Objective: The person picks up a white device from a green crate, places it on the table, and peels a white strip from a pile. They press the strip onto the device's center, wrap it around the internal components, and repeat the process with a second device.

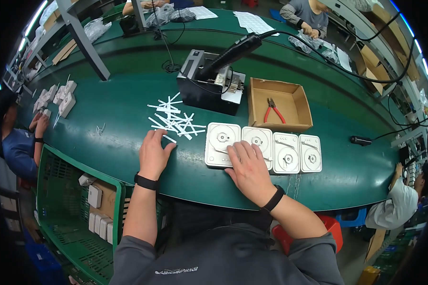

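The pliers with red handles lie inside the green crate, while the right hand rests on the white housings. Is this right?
Not quite. The head view shows the pliers inside the cardboard box, not a green crate. The right hand does rest on the white housings.

Place: a factory assembly line, busy right now.
Worktop: a long green belt-like worktop (128, 99) curving past several seated workers (19, 142).
Parts: identical white plastic units (264, 147) in a row, more stacked further along (57, 97).
Tools: a powered driver on a cable (233, 52), red pliers in a cardboard box (278, 104).
Storage: a green crate (76, 213) below, holding white parts.
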`<state>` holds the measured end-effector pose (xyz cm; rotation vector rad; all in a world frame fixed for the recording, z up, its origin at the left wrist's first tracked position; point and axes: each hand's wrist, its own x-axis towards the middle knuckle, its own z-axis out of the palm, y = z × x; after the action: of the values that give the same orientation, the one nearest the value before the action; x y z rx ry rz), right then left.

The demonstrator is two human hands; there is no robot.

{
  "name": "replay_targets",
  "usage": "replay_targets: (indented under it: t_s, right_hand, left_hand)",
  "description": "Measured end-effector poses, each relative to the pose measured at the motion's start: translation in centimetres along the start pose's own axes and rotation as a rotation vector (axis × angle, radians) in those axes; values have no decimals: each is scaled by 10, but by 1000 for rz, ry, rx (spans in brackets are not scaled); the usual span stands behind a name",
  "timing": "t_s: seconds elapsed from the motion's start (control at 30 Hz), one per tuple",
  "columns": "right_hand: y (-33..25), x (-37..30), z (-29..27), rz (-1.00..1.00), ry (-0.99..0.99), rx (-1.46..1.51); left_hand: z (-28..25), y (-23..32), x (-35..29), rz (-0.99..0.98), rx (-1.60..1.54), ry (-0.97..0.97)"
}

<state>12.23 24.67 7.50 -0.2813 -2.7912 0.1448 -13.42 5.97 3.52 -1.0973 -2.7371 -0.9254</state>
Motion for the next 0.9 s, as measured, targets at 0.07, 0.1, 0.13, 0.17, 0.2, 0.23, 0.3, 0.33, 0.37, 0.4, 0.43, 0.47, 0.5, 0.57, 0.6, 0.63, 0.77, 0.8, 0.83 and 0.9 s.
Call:
replay_targets:
  t_s: [0.07, 0.1, 0.13, 0.17, 0.2, 0.23, 0.3, 0.33, 0.37, 0.4, 0.43, 0.47, 0.5, 0.57, 0.6, 0.63, 0.77, 0.8, 0.83, 0.9]
  right_hand:
    - [4, 3, 2, -29, -60, 14]
    - [5, 4, 3, -32, -64, 13]
    - [5, 4, 4, -30, -65, 20]
    - [5, 4, 4, -28, -66, 27]
    - [5, 3, 4, -26, -67, 34]
    - [4, 3, 4, -27, -68, 35]
    - [1, 1, -1, -23, -31, 36]
    - [-1, 1, -5, -21, -12, 37]
    - [-3, 0, -8, -21, -13, 39]
    - [-7, 0, -13, -40, 19, 57]
    - [-9, 1, -17, -60, 51, 75]
    - [-12, 1, -20, -80, 83, 96]
    - [-16, -1, -21, -81, 83, 104]
    - [-30, -12, -20, -79, 18, 296]
    - [-36, -15, -18, -75, -14, 391]
    - [-41, -16, -14, -67, -20, 399]
    - [-55, -21, 8, -86, -117, 443]
    - [-55, -18, 14, -54, -121, 464]
    - [-54, -14, 21, -23, -127, 480]
    - [-51, -11, 31, 8, -138, 493]
  left_hand:
    - [4, -5, 0, -2, 5, -1]
    - [6, -5, 1, 5, 8, -7]
    - [7, -4, 2, 13, 11, -14]
    - [7, -4, 1, 10, 10, -14]
    - [6, -4, -1, 6, 17, -32]
    - [4, -3, -3, 2, 25, -50]
    - [1, -1, -6, 0, 31, -69]
    - [-1, -1, -10, 46, 41, -77]
    - [-3, -2, -15, 92, 52, -86]
    - [-6, -3, -22, 137, 64, -95]
    - [-9, 0, -29, 134, 67, -96]
    - [-11, 5, -40, 170, 44, -101]
    - [-14, 11, -51, 206, 25, -107]
    - [-22, 24, -77, 238, 6, -131]
    - [-25, 34, -88, 261, -8, -123]
    - [-26, 40, -98, 285, -23, -116]
    - [-24, 53, -134, 344, -86, -137]
    - [-23, 50, -142, 336, -84, -143]
    - [-16, 41, -149, 376, -85, -126]
    - [-4, 27, -159, 461, -86, -90]
